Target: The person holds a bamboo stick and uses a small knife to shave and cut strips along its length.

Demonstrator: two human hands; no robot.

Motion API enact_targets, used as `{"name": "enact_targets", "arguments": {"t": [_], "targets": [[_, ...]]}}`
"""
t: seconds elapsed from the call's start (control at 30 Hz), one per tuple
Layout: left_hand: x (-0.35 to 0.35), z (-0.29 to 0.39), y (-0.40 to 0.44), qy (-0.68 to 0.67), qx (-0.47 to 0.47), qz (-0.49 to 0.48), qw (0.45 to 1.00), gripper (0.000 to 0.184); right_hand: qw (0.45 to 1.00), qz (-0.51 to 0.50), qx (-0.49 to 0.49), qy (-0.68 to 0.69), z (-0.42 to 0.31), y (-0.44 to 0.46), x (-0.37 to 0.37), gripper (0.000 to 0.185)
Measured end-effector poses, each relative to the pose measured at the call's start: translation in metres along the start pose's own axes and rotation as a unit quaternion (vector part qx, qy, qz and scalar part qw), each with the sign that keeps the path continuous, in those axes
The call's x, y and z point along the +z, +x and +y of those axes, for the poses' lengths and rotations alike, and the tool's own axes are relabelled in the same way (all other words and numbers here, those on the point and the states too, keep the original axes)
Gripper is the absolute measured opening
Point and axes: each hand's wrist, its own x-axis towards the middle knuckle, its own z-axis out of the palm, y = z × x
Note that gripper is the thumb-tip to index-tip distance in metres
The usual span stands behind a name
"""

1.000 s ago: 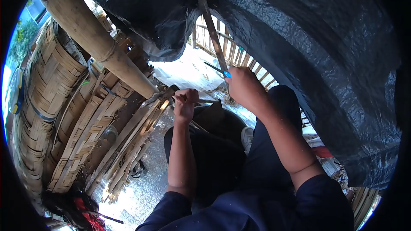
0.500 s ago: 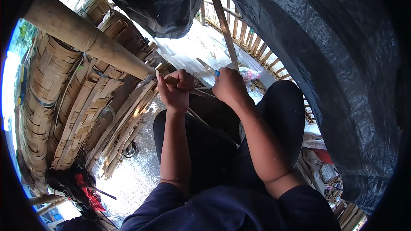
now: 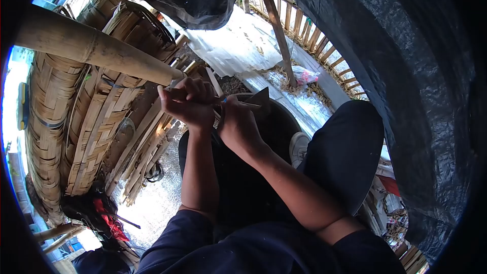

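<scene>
Both hands are close together in front of my knees. My left hand (image 3: pixel 190 104) is closed around a thin stick, with the thumb extended toward the left. A pale length of the thin stick (image 3: pixel 252 105) shows beyond my right hand. My right hand (image 3: pixel 239 124) is closed on a small knife; only a bit of blue on the knife (image 3: pixel 224 100) shows beside the fingers, and its blade is mostly hidden. Just beyond my right hand is a dark, pointed flat piece (image 3: pixel 259 100), whose kind I cannot make out.
A thick bamboo pole (image 3: pixel 101 50) crosses at the left, over rolled woven bamboo panels (image 3: pixel 58 111). Bamboo strips (image 3: pixel 147 157) lie beside them. A dark round tub (image 3: pixel 286 114) stands between my legs. Black plastic sheeting (image 3: pixel 406 96) hangs at the right. A wooden post (image 3: pixel 276 25) stands ahead.
My right hand has moved left and down, up against my left hand, and the knife blade has gone mostly out of sight. My left hand has shifted slightly left. The view has tilted a little.
</scene>
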Motion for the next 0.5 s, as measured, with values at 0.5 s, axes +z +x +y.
{"name": "enact_targets", "arguments": {"t": [0.5], "targets": [[-0.057, 0.013, 0.014, -0.062, 0.002, -0.007, 0.998, 0.059, 0.996, -0.072, -0.001, -0.047, 0.034, 0.001, 0.028, 0.013]]}}
